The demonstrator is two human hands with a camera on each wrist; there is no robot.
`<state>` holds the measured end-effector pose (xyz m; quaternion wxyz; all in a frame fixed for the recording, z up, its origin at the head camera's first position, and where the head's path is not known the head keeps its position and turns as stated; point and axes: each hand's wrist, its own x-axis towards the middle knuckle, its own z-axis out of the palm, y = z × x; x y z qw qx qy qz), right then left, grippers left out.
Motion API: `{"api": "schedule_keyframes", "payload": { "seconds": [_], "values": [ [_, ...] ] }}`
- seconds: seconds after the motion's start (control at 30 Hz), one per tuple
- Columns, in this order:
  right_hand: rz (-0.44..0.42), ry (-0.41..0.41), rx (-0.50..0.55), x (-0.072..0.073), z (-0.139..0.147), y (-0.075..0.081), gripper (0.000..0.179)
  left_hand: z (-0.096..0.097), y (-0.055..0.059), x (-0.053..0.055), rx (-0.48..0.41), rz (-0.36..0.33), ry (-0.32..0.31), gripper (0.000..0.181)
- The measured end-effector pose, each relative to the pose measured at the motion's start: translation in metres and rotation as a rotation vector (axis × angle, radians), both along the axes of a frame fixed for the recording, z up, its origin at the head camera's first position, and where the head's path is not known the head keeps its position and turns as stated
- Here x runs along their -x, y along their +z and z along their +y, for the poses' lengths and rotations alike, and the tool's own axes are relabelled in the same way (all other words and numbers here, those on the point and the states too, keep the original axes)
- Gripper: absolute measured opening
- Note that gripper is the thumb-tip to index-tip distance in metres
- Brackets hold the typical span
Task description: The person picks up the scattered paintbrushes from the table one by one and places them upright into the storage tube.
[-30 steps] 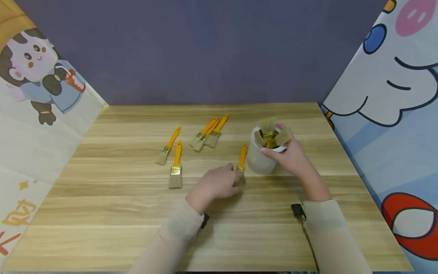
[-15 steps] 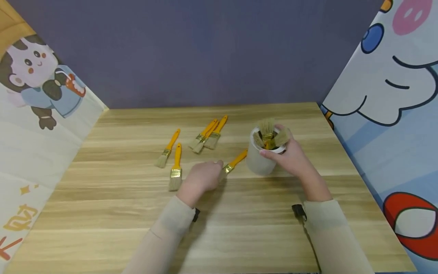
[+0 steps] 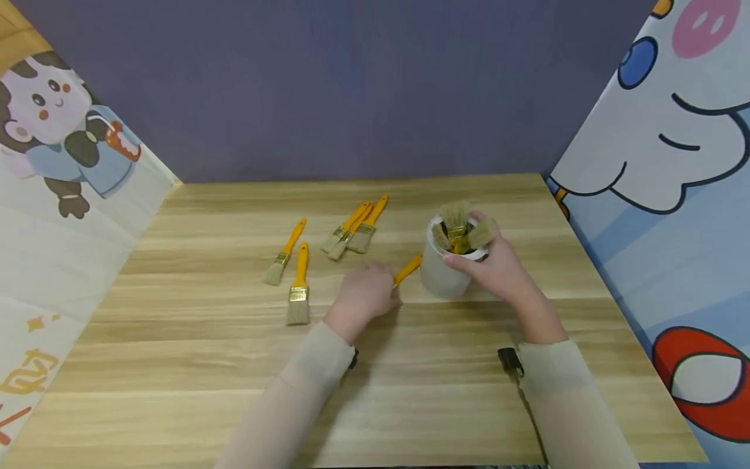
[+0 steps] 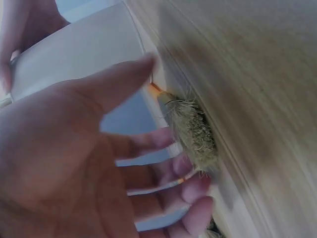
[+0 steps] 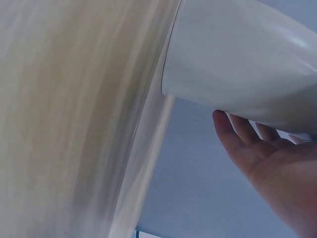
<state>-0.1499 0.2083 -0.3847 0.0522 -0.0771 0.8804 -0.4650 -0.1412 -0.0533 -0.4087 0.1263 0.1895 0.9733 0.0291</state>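
In the head view my right hand (image 3: 502, 268) grips the rim and side of a white cylindrical container (image 3: 441, 275) standing on the table. Several paintbrushes (image 3: 456, 218) stick out of it, bristles up. My left hand (image 3: 364, 294) is over a paintbrush with a yellow handle (image 3: 408, 270) lying just left of the container; its bristle end is hidden under the hand there. The left wrist view shows those bristles (image 4: 194, 134) near the table, with the thumb apart on one side and spread fingers on the other. In the right wrist view, fingers (image 5: 247, 139) lie along the container wall.
Two loose paintbrushes, a narrower one (image 3: 285, 253) and a wider one (image 3: 299, 293), lie on the wooden table (image 3: 176, 365) at the left. Farther back, a group of three paintbrushes (image 3: 354, 228) overlaps. A dark panel (image 3: 363, 91) stands behind the table, printed panels at both sides.
The brush by the container has swung from nearly upright in view to slanting, its bristle end now farther left. My left hand moved left, then slightly back right; the right hand stays on the container.
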Motion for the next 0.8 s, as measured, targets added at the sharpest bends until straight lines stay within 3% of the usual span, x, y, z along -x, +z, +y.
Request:
{"api": "schedule_keyframes", "payload": {
  "seconds": [0.17, 0.27, 0.37, 0.47, 0.6, 0.7, 0.8],
  "values": [
    [0.008, 0.006, 0.000, 0.000, -0.001, -0.001, 0.108, -0.004, 0.001, 0.009, -0.053, -0.067, 0.011, 0.026],
    [-0.001, 0.007, -0.005, 0.000, -0.001, -0.002, 0.108, -0.012, 0.002, 0.014, -0.094, -0.108, 0.025, 0.019],
    [0.004, 0.003, 0.008, 0.002, -0.002, -0.001, 0.109, -0.023, 0.017, 0.020, -0.126, -0.106, 0.059, 0.022],
    [0.016, -0.001, 0.011, 0.004, -0.003, 0.001, 0.109, -0.035, 0.044, 0.026, -0.188, -0.049, 0.114, 0.026],
    [0.002, -0.005, -0.008, 0.003, -0.002, 0.000, 0.110, -0.050, 0.090, 0.029, -0.370, 0.007, 0.151, 0.037],
    [-0.006, -0.012, -0.006, 0.001, -0.001, -0.002, 0.110, -0.057, 0.130, 0.030, -0.481, 0.032, 0.126, 0.034],
    [0.008, -0.017, 0.015, 0.002, 0.001, -0.004, 0.109, -0.056, 0.169, 0.033, -0.525, 0.076, 0.052, 0.032]
  ]
}}
